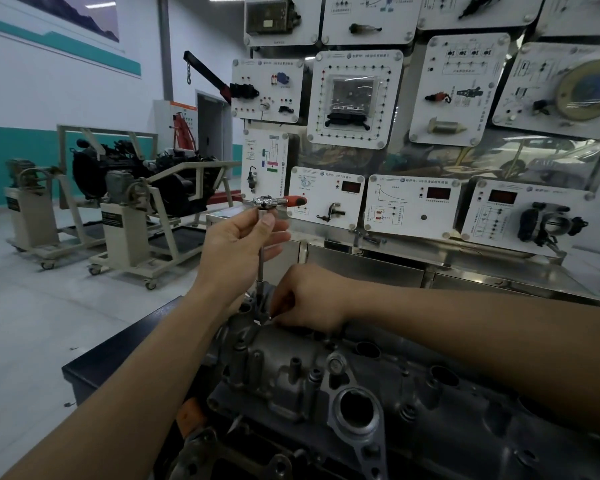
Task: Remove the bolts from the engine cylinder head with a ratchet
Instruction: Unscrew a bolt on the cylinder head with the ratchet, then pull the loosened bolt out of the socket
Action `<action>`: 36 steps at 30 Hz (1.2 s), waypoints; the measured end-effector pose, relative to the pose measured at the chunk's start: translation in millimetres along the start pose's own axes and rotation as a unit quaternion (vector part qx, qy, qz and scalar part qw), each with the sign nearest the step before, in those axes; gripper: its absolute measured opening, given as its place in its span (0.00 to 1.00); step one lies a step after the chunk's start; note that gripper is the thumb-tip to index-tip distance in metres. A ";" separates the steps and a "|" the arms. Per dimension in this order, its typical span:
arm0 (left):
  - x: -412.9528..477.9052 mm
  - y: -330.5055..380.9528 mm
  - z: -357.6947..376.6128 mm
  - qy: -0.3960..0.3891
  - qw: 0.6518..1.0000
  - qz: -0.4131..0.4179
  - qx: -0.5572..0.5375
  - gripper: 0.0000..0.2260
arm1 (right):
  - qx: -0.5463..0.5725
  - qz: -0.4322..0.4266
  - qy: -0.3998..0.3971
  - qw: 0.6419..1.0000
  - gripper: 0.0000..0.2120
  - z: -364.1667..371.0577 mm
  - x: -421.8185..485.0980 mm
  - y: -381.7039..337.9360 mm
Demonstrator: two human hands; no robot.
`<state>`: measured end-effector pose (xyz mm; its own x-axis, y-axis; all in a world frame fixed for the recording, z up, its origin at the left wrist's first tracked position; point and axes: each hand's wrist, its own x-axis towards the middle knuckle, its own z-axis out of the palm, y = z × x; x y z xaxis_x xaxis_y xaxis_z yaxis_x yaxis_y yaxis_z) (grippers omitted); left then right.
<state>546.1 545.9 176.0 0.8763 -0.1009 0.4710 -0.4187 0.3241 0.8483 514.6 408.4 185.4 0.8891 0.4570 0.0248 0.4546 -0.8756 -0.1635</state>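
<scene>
A grey metal cylinder head point(378, 386) fills the lower middle of the head view. A ratchet point(274, 201) with a chrome head and red handle stands on a long upright extension bar point(261, 263) that reaches down to the head's far left end. My left hand point(243, 240) pinches the top of the bar just under the ratchet head. My right hand point(309, 297) is curled at the foot of the bar, fingers closed around the socket or bolt there; what exactly it grips is hidden.
A steel cabinet point(413, 268) stands behind the head, with a wall of white training panels point(355, 98) above it. Two engines on wheeled stands point(136, 209) sit on the floor at the left. The dark bench edge point(118, 344) lies at the lower left.
</scene>
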 end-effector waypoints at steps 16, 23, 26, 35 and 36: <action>1.9 34.5 23.7 -0.039 0.999 -0.008 -0.008 0.07 | 0.136 0.019 0.084 0.987 0.06 -63.2 -52.9 17.9; -37.3 74.4 156.4 -0.176 0.980 0.002 -0.088 0.08 | 0.197 0.109 0.292 0.929 0.01 -117.3 -239.5 48.2; -81.8 85.8 244.0 -0.271 0.956 -0.025 -0.111 0.11 | 0.234 0.195 0.372 0.876 0.04 -107.4 -349.8 57.7; -215.5 79.1 420.8 -0.456 0.885 -0.054 -0.077 0.09 | 0.169 0.486 0.430 0.742 0.06 -34.2 -632.6 97.8; -226.3 76.4 433.2 -0.464 0.881 -0.061 -0.072 0.08 | 0.157 0.529 0.416 0.723 0.07 -18.6 -657.7 108.4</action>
<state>212.6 186.0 239.0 0.3123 -0.8467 0.4308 -0.2421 0.3676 0.8979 -20.0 10.1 169.7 0.5144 -0.8090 0.2845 -0.4216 -0.5274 -0.7376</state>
